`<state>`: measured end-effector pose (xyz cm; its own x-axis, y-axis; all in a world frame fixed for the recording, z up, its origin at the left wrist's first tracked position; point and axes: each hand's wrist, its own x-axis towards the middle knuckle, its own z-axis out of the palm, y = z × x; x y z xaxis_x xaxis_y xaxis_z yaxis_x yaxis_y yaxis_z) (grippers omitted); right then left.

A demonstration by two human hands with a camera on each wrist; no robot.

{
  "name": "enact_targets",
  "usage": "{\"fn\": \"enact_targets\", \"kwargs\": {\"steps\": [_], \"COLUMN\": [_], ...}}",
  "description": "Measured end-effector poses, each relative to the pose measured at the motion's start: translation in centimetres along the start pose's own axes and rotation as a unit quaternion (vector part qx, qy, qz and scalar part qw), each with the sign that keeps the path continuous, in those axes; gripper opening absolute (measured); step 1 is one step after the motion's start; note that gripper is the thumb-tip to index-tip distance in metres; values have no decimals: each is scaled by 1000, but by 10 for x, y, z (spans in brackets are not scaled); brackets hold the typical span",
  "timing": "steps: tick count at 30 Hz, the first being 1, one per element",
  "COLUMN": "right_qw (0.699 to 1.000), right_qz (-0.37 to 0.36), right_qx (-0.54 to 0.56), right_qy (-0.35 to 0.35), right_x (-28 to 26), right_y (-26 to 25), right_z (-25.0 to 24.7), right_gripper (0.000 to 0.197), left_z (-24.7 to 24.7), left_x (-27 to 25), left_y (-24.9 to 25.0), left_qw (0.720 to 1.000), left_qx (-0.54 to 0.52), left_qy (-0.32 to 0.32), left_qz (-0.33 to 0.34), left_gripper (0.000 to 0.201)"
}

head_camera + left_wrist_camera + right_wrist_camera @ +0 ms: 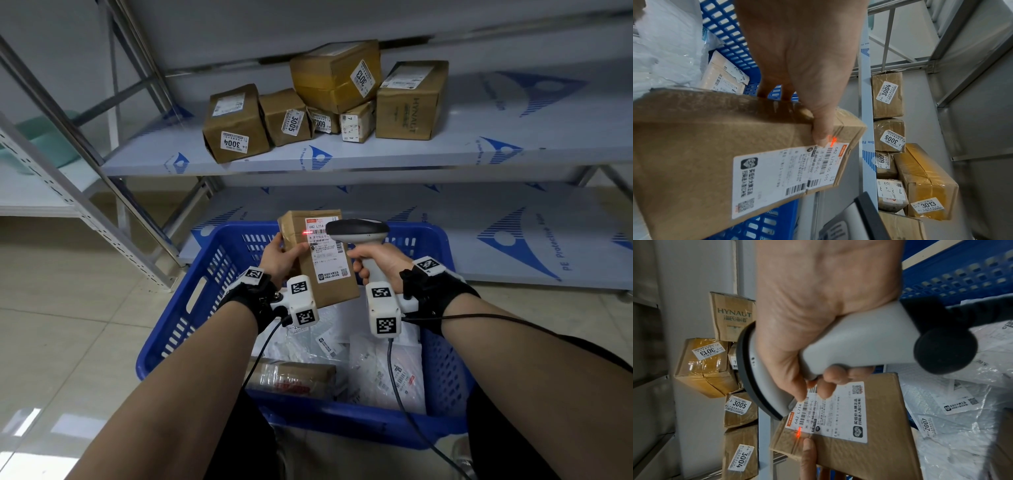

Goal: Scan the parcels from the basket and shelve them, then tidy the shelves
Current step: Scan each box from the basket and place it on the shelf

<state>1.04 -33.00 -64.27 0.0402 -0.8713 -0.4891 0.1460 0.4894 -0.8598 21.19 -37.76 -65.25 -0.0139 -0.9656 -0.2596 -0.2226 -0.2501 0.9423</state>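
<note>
My left hand (281,253) grips a flat brown cardboard parcel (329,284) over the blue basket (191,301), thumb on its front beside the white shipping label (327,251). The same parcel (705,142) fills the left wrist view, with the thumb (822,131) next to the label. My right hand (373,260) grips the handle of a grey barcode scanner (359,231). Its head points at the label, and a red laser spot (306,233) glows at the label's edge. In the right wrist view the scanner (849,344) hangs just above the parcel (875,451).
The basket holds white plastic mailers (397,370) and a taped brown parcel (294,377). Several numbered cardboard boxes (236,123) stand on the middle shelf (411,154). A low shelf board (513,240) runs behind the basket. A metal upright (78,212) stands at left.
</note>
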Motion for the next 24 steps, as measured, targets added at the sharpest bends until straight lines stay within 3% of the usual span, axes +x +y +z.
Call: {"fn": "enact_targets", "kwargs": {"steps": [24], "right_qw": [1000], "right_qz": [-11], "right_qx": [-12], "right_qy": [6], "right_x": [2], "right_y": [2], "right_z": [-2], "right_gripper": [15], "left_z": [2], "left_x": [-3], "left_y": [3], "left_qw": [1000], "left_qx": [10], "left_qy": [21], "left_qz": [-2], "left_gripper": [58]}}
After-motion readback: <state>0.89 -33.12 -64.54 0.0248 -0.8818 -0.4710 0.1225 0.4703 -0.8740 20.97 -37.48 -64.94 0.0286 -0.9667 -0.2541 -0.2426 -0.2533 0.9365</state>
